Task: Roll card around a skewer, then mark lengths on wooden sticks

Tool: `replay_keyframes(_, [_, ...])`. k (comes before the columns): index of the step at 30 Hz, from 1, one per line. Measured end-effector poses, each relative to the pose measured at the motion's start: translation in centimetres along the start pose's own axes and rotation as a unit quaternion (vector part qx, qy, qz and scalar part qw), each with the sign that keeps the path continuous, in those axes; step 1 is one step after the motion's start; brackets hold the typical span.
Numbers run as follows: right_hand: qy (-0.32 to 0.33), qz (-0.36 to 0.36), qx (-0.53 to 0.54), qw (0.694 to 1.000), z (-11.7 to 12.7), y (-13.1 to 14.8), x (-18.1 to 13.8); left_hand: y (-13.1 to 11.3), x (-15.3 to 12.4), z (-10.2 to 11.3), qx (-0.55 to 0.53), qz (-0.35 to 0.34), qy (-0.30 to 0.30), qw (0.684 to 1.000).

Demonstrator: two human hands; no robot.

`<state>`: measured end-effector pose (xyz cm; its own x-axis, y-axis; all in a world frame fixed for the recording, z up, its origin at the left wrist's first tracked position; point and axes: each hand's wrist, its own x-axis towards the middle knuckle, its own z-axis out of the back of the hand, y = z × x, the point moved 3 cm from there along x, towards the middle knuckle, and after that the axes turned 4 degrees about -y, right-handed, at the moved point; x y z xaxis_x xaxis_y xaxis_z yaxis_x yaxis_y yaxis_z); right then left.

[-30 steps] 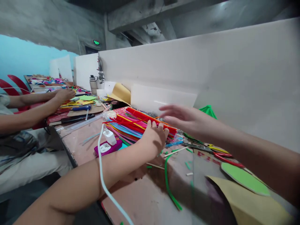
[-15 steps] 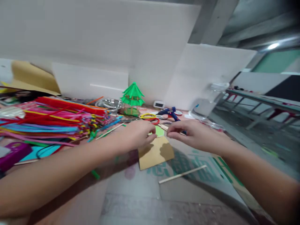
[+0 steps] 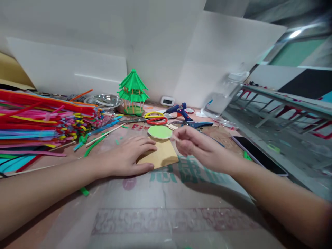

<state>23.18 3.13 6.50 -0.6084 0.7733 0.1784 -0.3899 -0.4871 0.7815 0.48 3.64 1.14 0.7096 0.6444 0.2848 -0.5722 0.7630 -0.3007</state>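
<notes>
My left hand [image 3: 128, 157] lies flat, fingers stretched out, on a tan piece of card [image 3: 162, 155] on the table. My right hand [image 3: 198, 147] hovers just right of the card with its fingers pinched on a thin wooden stick [image 3: 174, 137]. A round green paper disc [image 3: 159, 132] lies just beyond the card. A small green paper pagoda model [image 3: 133, 91] stands further back.
A big pile of coloured pipe cleaners [image 3: 44, 119] fills the left. A metal bowl [image 3: 103, 101], red and yellow rings [image 3: 156, 118], a blue glue gun [image 3: 178, 110] and a small clock [image 3: 167, 101] sit at the back. A dark phone [image 3: 259, 157] lies right. White boards wall the table.
The view swung right from the pipe cleaner pile to the card. My left hand has settled flat on the card, and my right hand now pinches a thin stick.
</notes>
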Motion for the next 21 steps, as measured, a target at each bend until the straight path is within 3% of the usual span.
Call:
replay_keyframes(2, [-0.070, 0.012, 0.127, 0.989, -0.3, 0.1, 1.3, -0.1, 0.0, 0.0, -0.014, -0.004, -0.008, 1.000])
replay_keyframes(4, [-0.130, 0.011, 0.180, 0.975, -0.6, -0.5, 2.4, -0.1, 0.1, -0.1, -0.022, -0.004, -0.005, 1.000])
replay_keyframes(8, [-0.192, -0.008, 0.063, 0.979, -0.4, -2.9, 3.0, 0.1, 0.2, -0.3, -0.005, -0.002, 0.012, 1.000])
replay_keyframes(12, [-0.162, -0.028, 0.057, 0.985, -0.6, -4.5, 2.7, 0.2, 0.3, -0.4, 0.006, -0.004, 0.011, 1.000])
replay_keyframes(16, [-0.101, -0.037, 0.050, 0.993, -2.2, -3.9, 2.2, 0.2, 0.4, -0.5, 0.006, -0.009, 0.012, 1.000])
replay_keyframes(21, [-0.043, 0.031, -0.068, 0.996, -3.5, -2.1, 1.7, 0.2, 0.5, -0.4, -0.002, -0.025, 0.015, 1.000])
